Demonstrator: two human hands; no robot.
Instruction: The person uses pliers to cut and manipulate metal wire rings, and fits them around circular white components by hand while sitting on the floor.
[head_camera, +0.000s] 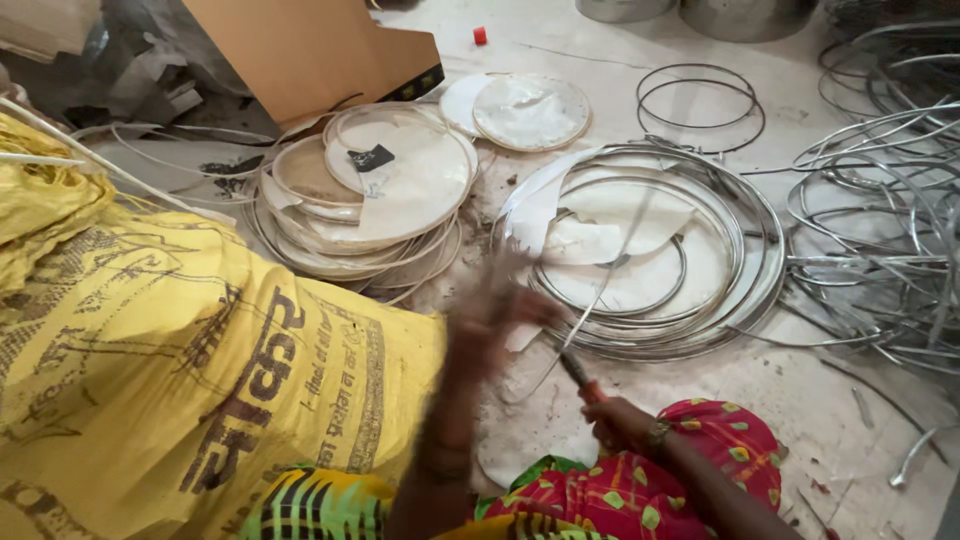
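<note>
Thin hoop in hand: we see a thin metal hoop (560, 345) held low over the floor, just in front of the person's knees, its far side lying against the big nest of rings.
Left hand: the left hand (490, 315) is up at the near edge of the hoop and blurred; it seems to touch the hoop, but we cannot tell whether the fingers are closed on it or loose.
Right hand: the right hand (622, 422) is clenched round the red handle of a tool (578, 372), whose dark tip meets the hoop.
Done so far, as we judge it: a stack of discs set in rims (365, 195) lies to the left, and two more white discs (520, 108) lie beyond it; these look like finished pieces.
Left to do, as we judge it: the nest of bare metal rings (740, 235) with torn white sheet (610, 225) inside, the two dark rings (700, 105) and the tangle of metal strips (880, 230) on the right look unworked, so much remains.
Around us: a yellow woven sack (190, 350) fills the left foreground, a brown cardboard sheet (310, 50) leans at the top, and the concrete floor (840, 410) is littered with scraps.
</note>
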